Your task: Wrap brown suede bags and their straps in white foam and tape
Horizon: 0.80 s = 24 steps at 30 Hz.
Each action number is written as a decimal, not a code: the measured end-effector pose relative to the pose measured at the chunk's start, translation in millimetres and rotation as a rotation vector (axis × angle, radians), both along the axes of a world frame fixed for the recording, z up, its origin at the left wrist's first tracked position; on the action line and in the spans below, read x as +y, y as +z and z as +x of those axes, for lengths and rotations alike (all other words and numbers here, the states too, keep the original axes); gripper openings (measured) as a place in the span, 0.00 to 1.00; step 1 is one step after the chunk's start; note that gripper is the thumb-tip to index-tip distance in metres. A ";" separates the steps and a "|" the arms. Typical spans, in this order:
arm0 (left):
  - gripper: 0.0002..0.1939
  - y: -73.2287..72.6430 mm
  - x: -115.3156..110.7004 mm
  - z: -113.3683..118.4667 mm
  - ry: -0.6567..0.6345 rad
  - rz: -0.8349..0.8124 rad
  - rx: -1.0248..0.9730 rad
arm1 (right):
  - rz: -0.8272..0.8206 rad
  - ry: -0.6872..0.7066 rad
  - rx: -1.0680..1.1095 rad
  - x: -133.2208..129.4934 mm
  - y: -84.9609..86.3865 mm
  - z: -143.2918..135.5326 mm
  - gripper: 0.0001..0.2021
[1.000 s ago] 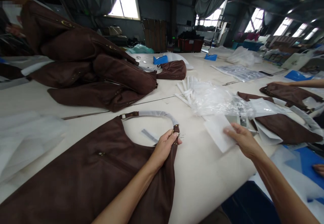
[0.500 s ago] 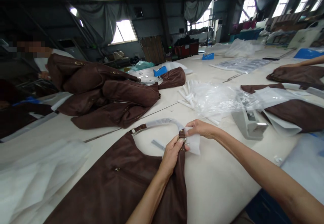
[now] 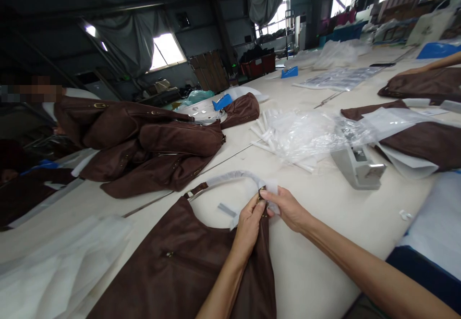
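A dark brown handbag [image 3: 194, 266] lies on the pale table in front of me, its strap [image 3: 230, 177] arched away and wrapped in white paper. At the strap's right end, by the metal ring, my left hand [image 3: 250, 220] is closed on the handbag strap. My right hand [image 3: 290, 206] pinches a piece of white wrapping paper [image 3: 274, 191] against the same strap end, thumb on top. Both hands nearly touch, and the fingers hide part of the ring. Through the strap's opening a small grey strip [image 3: 226, 209] shows on the table.
Several brown bags [image 3: 169, 141] are piled at left, with a person behind them. Clear plastic [image 3: 298, 136] and white rolls lie beyond my hands, beside a grey tape dispenser [image 3: 360, 167]. White sheets [image 3: 61, 261] cover the left front. Another person's arm [image 3: 439, 62] reaches in at right.
My right hand has turned and brought the loose paper piece in against the strap end, folding it around. My left hand keeps its hold. The view has shifted slightly.
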<state>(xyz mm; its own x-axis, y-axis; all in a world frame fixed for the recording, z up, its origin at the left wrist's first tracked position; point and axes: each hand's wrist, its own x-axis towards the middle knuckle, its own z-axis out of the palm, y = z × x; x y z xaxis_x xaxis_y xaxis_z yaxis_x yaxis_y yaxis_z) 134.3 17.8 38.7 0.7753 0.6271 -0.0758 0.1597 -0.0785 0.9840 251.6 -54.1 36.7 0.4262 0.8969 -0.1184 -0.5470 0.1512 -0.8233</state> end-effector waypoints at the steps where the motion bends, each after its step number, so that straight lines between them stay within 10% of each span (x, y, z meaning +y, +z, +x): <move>1: 0.26 -0.6 0.0 0.6 -0.010 0.019 0.007 | -0.025 -0.031 0.008 3.2 1.4 -1.6 0.19; 6: 0.27 -0.2 -2.5 1.0 -0.028 0.045 -0.023 | -0.082 -0.121 0.059 9.1 9.1 -2.2 0.18; 14: 0.15 5.9 4.4 -1.0 0.210 -0.433 -0.055 | -0.002 -0.140 0.079 15.2 17.1 -1.9 0.17; 24: 0.05 8.2 48.3 -14.0 0.373 -0.265 0.117 | -0.020 -0.089 0.112 10.2 13.9 7.4 0.17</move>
